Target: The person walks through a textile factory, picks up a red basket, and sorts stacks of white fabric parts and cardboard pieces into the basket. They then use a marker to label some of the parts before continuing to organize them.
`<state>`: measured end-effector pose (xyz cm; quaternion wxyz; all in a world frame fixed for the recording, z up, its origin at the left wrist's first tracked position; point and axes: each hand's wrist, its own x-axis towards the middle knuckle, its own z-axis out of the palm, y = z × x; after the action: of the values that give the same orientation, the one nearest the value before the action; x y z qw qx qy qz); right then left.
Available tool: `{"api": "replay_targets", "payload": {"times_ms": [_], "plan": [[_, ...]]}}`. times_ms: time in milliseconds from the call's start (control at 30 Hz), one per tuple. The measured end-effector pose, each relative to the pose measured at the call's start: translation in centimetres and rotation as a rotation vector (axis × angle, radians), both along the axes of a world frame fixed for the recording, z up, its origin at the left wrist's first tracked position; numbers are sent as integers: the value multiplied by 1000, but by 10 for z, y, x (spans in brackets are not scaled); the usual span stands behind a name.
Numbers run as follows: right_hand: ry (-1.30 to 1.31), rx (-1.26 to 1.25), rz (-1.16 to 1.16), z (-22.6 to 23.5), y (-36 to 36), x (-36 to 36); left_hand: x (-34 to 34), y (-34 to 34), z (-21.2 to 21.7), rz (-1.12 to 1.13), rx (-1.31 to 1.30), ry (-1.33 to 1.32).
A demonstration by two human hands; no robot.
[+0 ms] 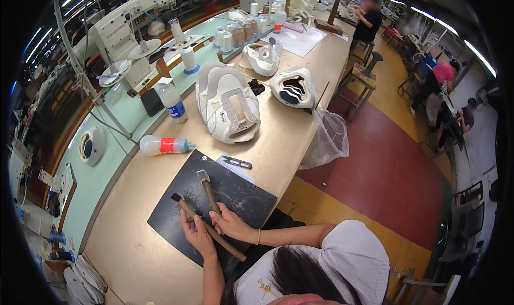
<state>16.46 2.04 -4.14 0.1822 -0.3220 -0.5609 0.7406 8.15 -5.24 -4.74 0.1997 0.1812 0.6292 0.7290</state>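
My left hand (200,242) is closed around a long wooden-handled brush (230,248) with a short dark tip, slanting from upper left to lower right. Close beside it, my right hand (234,224) grips a second wooden-handled tool (208,190) with a flat pale-grey head pointing away from me; I cannot tell whether that head is bristle or metal. Both tools are over a scuffed black mat (176,219). At the mat's far edge lie dark-handled thread snips (236,162) on a piece of checked paper (243,174).
Beyond the mat are a squeeze bottle (160,145) on its side, a labelled plastic bottle (173,106) and stacked white shoe uppers (219,112). More uppers (293,88) stand farther off. A clear plastic bag (327,139) hangs at the table's right edge. Sewing machines (118,32) line the left.
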Motion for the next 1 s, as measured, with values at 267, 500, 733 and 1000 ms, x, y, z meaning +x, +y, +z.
{"api": "replay_targets", "payload": {"times_ms": [267, 500, 733, 1000], "plan": [[-55, 163, 54, 16, 3, -4, -6, -3, 3, -147, -19, -2], [-172, 311, -55, 15, -10, -2, -19, -12, 1, -56, -194, 197], [-79, 599, -86, 2, -25, -2, -35, -23, 4, -250, -389, 269], [10, 685, -279, 16, 5, 80, -49, -5, 38, -278, -789, 825]]}}
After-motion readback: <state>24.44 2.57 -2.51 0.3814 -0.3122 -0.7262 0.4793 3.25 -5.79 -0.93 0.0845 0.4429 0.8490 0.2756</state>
